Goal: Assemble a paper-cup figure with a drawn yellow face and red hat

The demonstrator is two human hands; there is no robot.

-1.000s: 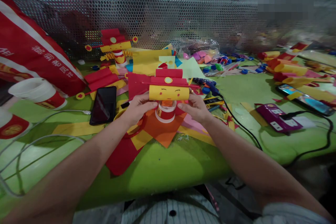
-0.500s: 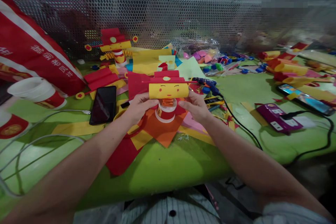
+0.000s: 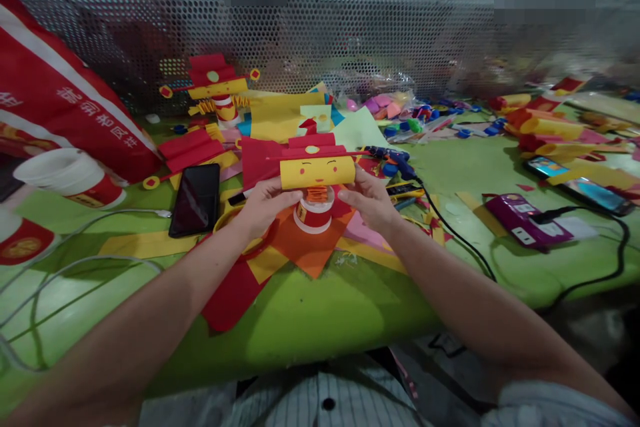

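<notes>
The paper head (image 3: 319,175) lies directly between the two hands, its long axis running crosswise from the left hand (image 3: 264,205) to the right hand (image 3: 374,201). Each of the hands holds one end, with fingers around behind the yellow roll and the thumb in front, under its lower edge; the fingertips are hidden, so how firmly they pinch I cannot tell. Neither hand looks clearly nearer to the roll's middle, where the drawn face looks toward the wearer. The red hat (image 3: 313,140) sits on top, its thin rod lying roughly along the same crosswise line, a little beyond the roll at both ends. Straight below the head, in the gap between the thumbs, stands the cup (image 3: 313,221), upright, with the orange folded strip (image 3: 317,195) showing between its mouth and the roll; whether the strip is joined to either is not clear. Under the cup, an orange sheet (image 3: 311,252) points one corner toward the wearer over the counter (image 3: 320,320). To the left of the left hand lies the phone (image 3: 195,200); just beyond the right hand is the glue gun (image 3: 393,159).
</notes>
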